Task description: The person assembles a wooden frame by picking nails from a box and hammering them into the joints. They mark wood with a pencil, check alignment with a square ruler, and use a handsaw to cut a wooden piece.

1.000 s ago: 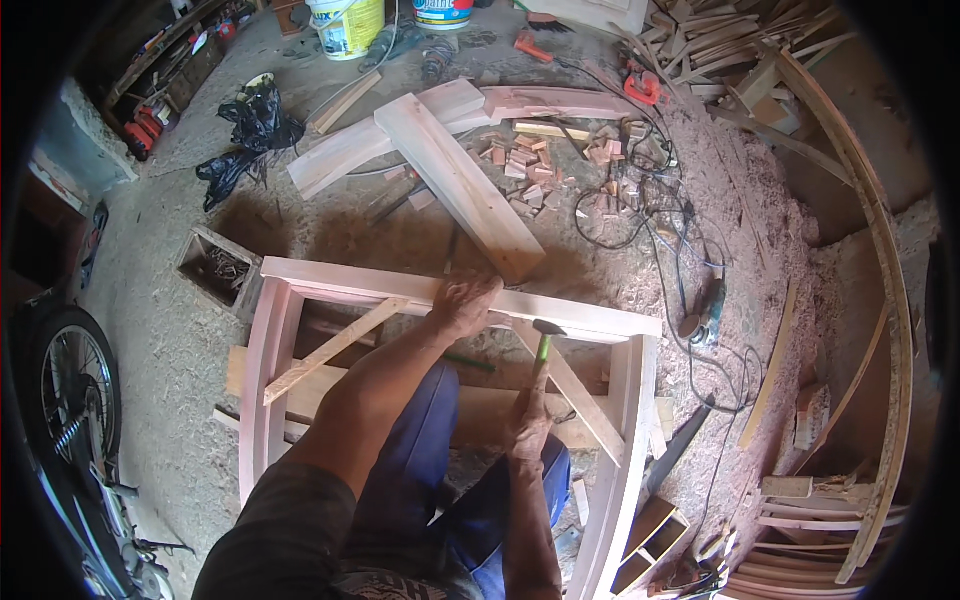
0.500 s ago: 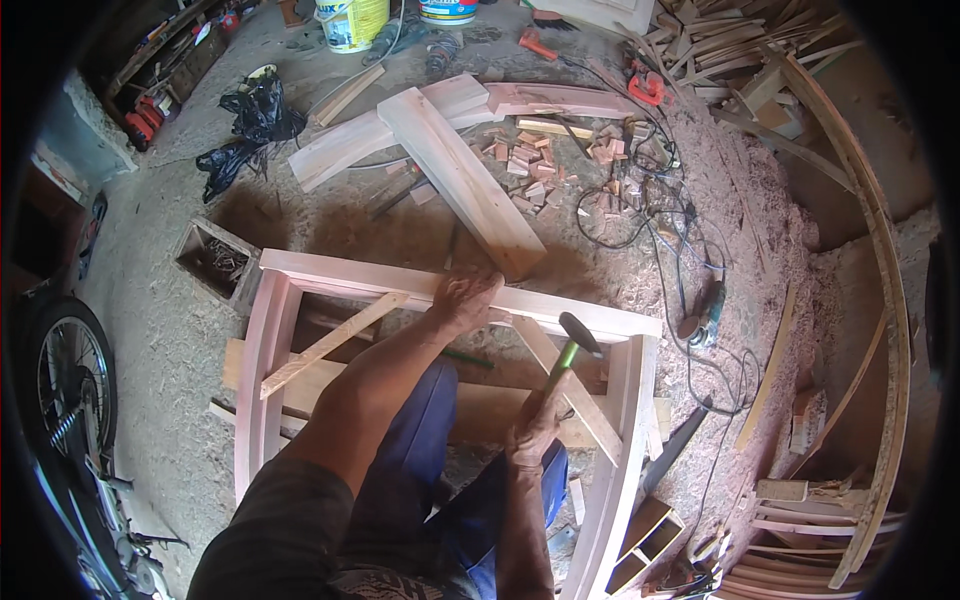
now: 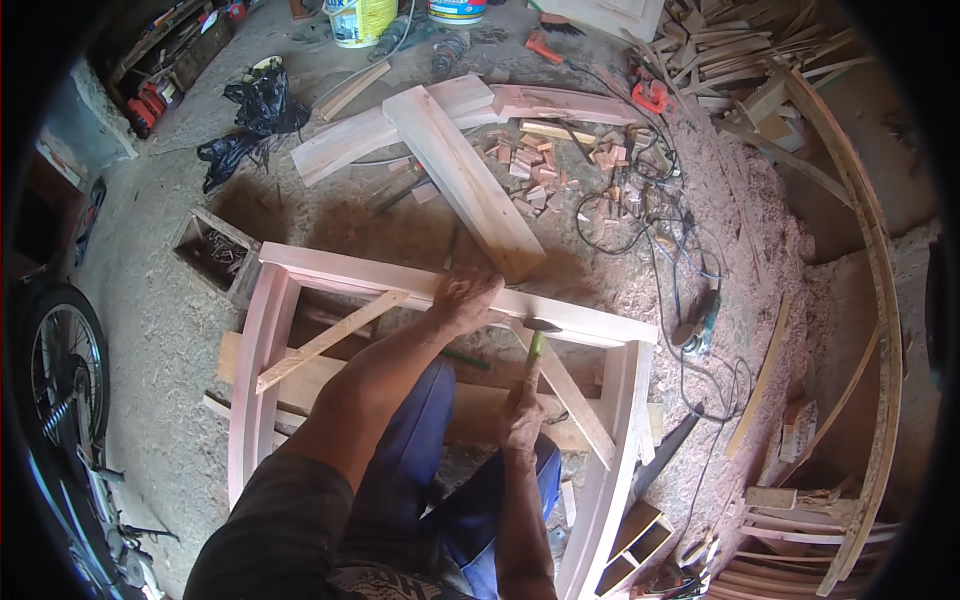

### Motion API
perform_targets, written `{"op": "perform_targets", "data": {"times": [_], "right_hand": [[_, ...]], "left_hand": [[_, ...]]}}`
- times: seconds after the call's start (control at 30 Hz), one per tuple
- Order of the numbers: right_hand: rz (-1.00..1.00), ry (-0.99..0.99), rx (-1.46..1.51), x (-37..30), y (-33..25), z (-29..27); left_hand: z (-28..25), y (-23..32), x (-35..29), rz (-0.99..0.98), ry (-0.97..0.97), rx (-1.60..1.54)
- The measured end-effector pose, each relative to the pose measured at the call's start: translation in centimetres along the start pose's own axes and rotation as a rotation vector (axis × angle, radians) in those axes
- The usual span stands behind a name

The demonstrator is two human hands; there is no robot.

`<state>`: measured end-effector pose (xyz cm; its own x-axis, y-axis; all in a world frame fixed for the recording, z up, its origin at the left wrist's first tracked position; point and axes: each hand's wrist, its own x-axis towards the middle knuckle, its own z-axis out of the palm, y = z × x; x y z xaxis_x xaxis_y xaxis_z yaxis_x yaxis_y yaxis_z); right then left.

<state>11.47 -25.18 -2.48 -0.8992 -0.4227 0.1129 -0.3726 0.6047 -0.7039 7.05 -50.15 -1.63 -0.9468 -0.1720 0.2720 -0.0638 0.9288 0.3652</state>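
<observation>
Clock positions were read from the middle of the view. Wooden frame [image 3: 350, 270], pale and unpainted, sat in front of the person, its top rail [image 3: 590, 318] running from between 9 and 10 o'clock across to 3 o'clock. Left upright [image 3: 262, 360] dropped between 8 and 9, right upright [image 3: 605, 480] toward 5. Left brace [image 3: 330, 343] slanted from rail to upright at 8 to 9 o'clock; right brace [image 3: 575, 400] did the same between 4 and 5.

Left hand [image 3: 468, 300] was near centre, fingers curled over the rail, gripping it. Underside was out of sight; couldn't tell if anything small was pinched there. Right hand [image 3: 522, 418], at 5 o'clock from the left, was closed round the green handle of a hammer [image 3: 536, 345]. Hammer head was at 3 to 4 o'clock from the left hand, by the upper end of the right brace; couldn't tell if it touched wood. Blue trousers [image 3: 405, 440] showed under the arms.

Around: small box [image 3: 228, 225] with brown bits inside between 9 and 10; black plastic bag [image 3: 265, 105] between 10 and 11; yellow bucket [image 3: 355, 22] at 11. Thick plank [image 3: 465, 185] lay at 12, its far end over other timber, offcuts [image 3: 530, 165] just right of it. Teal power tool [image 3: 708, 310] at 3, saw [image 3: 668, 450] at 4, compartmented box [image 3: 655, 530] at 5, spoked wheel [image 3: 65, 360] at 9.
</observation>
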Motion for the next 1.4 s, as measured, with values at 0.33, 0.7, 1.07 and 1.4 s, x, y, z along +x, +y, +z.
{"op": "perform_targets", "data": {"times": [0.33, 0.7, 1.07, 1.4], "right_hand": [[0.100, -0.189, 0.009, 0.5, -0.9, -0.9], [-0.049, 0.101, 0.095, -1.1, -1.0, 0.4], [0.095, -0.090, 0.051, -0.5, -1.1, 0.1], [-0.012, 0.080, 0.316, -2.9, 1.9, -0.1]], "left_hand": [[0.6, 0.1, -0.4, -0.035, -0.054, 0.061], [-0.1, 0.1, -0.1, -0.024, -0.032, 0.024], [0.9, -0.1, -0.4, 0.053, -0.042, 0.068], [4.1, 2.5, -1.5, 0.003, 0.147, 0.294]]}}
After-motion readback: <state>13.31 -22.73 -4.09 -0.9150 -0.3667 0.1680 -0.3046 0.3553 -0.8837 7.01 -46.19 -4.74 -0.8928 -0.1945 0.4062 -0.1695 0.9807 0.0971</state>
